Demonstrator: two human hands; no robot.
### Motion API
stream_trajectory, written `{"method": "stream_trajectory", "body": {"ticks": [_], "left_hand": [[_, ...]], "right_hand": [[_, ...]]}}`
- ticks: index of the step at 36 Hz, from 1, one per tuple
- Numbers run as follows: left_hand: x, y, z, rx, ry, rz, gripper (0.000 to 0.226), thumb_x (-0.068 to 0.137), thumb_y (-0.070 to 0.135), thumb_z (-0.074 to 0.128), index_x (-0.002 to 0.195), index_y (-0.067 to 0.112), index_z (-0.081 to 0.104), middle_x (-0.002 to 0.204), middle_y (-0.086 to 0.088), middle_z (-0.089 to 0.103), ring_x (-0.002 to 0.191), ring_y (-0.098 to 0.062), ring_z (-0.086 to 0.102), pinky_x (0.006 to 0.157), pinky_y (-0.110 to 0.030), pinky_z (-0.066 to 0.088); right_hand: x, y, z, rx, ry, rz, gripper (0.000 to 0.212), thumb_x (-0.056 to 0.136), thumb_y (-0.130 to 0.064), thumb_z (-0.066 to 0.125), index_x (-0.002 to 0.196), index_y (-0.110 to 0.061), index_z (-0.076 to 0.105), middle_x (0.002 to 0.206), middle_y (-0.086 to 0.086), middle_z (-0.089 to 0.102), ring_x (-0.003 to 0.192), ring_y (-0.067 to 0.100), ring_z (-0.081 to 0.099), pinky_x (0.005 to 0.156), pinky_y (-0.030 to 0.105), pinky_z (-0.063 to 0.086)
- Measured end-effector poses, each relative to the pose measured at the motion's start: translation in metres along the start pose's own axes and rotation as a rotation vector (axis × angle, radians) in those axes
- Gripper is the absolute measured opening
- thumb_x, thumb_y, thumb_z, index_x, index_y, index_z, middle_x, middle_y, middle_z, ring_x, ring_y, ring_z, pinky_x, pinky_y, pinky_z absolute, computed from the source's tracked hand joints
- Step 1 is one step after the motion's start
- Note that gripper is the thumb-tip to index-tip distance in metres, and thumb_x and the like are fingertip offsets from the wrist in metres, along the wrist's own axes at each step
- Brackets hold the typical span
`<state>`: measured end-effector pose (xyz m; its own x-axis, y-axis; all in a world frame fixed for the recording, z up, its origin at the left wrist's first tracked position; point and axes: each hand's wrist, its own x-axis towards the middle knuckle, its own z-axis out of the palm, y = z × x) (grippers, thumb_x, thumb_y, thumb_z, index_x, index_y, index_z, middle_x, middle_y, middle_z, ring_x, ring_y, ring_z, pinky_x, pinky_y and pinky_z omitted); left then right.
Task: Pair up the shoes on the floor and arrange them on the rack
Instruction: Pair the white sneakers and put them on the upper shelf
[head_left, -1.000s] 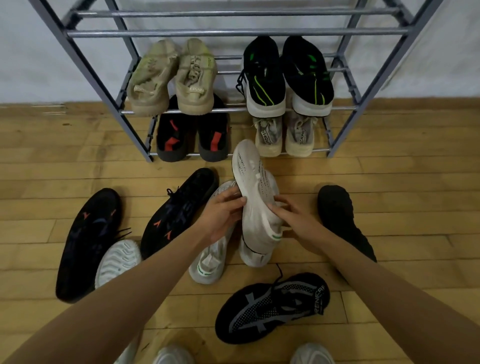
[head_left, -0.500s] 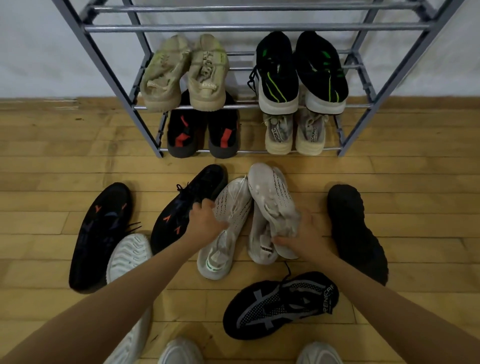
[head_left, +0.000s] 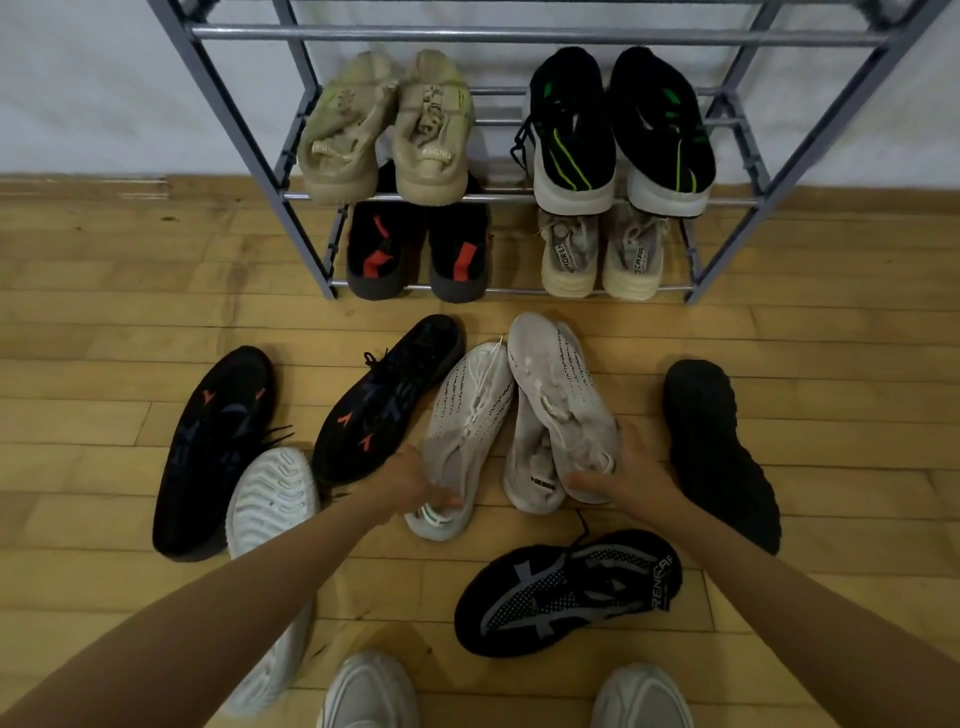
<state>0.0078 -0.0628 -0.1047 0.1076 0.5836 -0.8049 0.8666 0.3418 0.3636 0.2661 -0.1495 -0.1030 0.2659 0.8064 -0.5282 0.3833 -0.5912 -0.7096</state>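
Note:
Three pale grey knit shoes lie close together on the wooden floor in front of the grey metal rack (head_left: 249, 130). My left hand (head_left: 410, 483) grips the heel end of the left grey shoe (head_left: 467, 415). My right hand (head_left: 628, 467) holds the heel of the right grey shoe (head_left: 561, 395), which lies on top of a third grey shoe (head_left: 530, 467). Two black shoes with orange marks (head_left: 218, 447) (head_left: 384, 400) lie to the left. A plain black shoe (head_left: 717, 447) lies to the right, and a black-and-grey patterned shoe (head_left: 566, 592) sits near my feet.
A white shoe, sole up (head_left: 270, 499), lies at the left by my arm. The rack's two lower shelves hold pairs: khaki (head_left: 384, 130), black-green (head_left: 618, 130), black-red (head_left: 415, 249), beige (head_left: 597, 254). My own pale shoes (head_left: 369, 691) stand at the bottom edge. The wall is right behind the rack.
The grey shoe I held up between both hands has come down onto the floor pile. My left hand has moved onto the left grey shoe's heel, and the camera has moved nearer.

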Motion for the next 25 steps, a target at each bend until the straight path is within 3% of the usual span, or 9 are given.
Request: {"method": "stream_trajectory", "body": {"ticks": [3,5,9,12,15,17,20,23,25], "left_hand": [[0.000,0.002,-0.006,-0.085,-0.078,-0.010,0.075,0.070,0.027,0.083,0.129,0.002,0.046,0.110,-0.004,0.056,0.099,-0.019,0.054,0.080,-0.028,0.050],[-0.001,0.005,-0.012,-0.155,-0.155,-0.043,0.070,0.063,0.027,0.088,0.119,0.001,0.055,0.109,-0.005,0.062,0.100,-0.020,0.058,0.081,-0.029,0.051],[-0.008,0.008,-0.013,-0.195,-0.196,-0.023,0.060,0.059,0.035,0.089,0.104,0.005,0.062,0.078,-0.001,0.061,0.062,-0.012,0.052,0.050,-0.022,0.038],[-0.018,0.010,-0.014,-0.291,-0.276,-0.031,0.056,0.064,0.030,0.087,0.109,0.013,0.059,0.086,0.003,0.065,0.078,-0.012,0.059,0.065,-0.027,0.047],[-0.026,0.011,-0.022,-0.320,-0.364,-0.022,0.030,0.076,0.018,0.078,0.099,0.011,0.061,0.055,0.009,0.062,0.055,-0.008,0.057,0.071,-0.032,0.050],[-0.031,0.012,-0.026,-0.343,-0.355,0.005,0.022,0.081,0.009,0.072,0.099,0.008,0.061,0.066,0.004,0.068,0.062,-0.011,0.062,0.077,-0.035,0.053],[-0.039,0.015,-0.027,-0.349,-0.304,0.044,0.025,0.080,0.002,0.071,0.102,0.008,0.060,0.101,-0.009,0.066,0.094,-0.024,0.062,0.086,-0.040,0.052],[-0.044,0.012,-0.028,-0.397,-0.239,0.059,0.027,0.079,-0.007,0.068,0.086,0.016,0.055,0.104,-0.009,0.065,0.103,-0.027,0.060,0.091,-0.043,0.051],[-0.047,0.007,-0.031,-0.442,-0.214,0.078,0.033,0.077,-0.011,0.067,0.098,0.012,0.057,0.109,-0.009,0.065,0.107,-0.027,0.060,0.094,-0.046,0.051]], "right_hand": [[-0.004,-0.004,0.001,-0.016,0.028,-0.040,0.078,0.065,-0.028,0.084,0.128,-0.021,0.038,0.114,-0.006,0.055,0.103,0.014,0.058,0.085,0.035,0.052],[-0.006,-0.007,0.000,-0.037,0.040,-0.045,0.074,0.067,-0.027,0.083,0.128,-0.023,0.040,0.113,-0.006,0.055,0.100,0.013,0.057,0.079,0.028,0.048],[-0.008,-0.010,-0.007,-0.074,0.034,-0.007,0.074,0.068,-0.034,0.082,0.129,-0.023,0.042,0.115,-0.006,0.057,0.099,0.013,0.056,0.074,0.024,0.045],[-0.010,-0.014,-0.013,-0.077,0.010,0.038,0.074,0.066,-0.038,0.082,0.128,-0.024,0.044,0.113,-0.007,0.058,0.097,0.011,0.056,0.069,0.021,0.043],[-0.015,-0.023,-0.015,-0.078,-0.014,0.039,0.067,0.071,-0.032,0.081,0.127,-0.021,0.047,0.109,-0.007,0.055,0.088,0.007,0.051,0.063,0.017,0.040],[-0.019,-0.025,-0.016,-0.051,-0.015,0.051,0.065,0.072,-0.029,0.080,0.127,-0.019,0.046,0.107,-0.007,0.054,0.089,0.009,0.051,0.061,0.017,0.040],[-0.031,-0.030,-0.017,0.002,0.008,0.043,0.064,0.074,-0.022,0.079,0.129,-0.016,0.046,0.104,-0.006,0.051,0.092,0.010,0.050,0.071,0.021,0.041],[-0.041,-0.032,-0.021,0.008,0.039,-0.017,0.067,0.073,-0.018,0.079,0.132,-0.017,0.045,0.107,-0.003,0.054,0.093,0.010,0.049,0.077,0.023,0.040],[-0.046,-0.033,-0.023,0.019,0.053,-0.067,0.071,0.073,-0.019,0.080,0.134,-0.020,0.044,0.103,-0.009,0.054,0.094,0.008,0.050,0.078,0.021,0.041]]}}
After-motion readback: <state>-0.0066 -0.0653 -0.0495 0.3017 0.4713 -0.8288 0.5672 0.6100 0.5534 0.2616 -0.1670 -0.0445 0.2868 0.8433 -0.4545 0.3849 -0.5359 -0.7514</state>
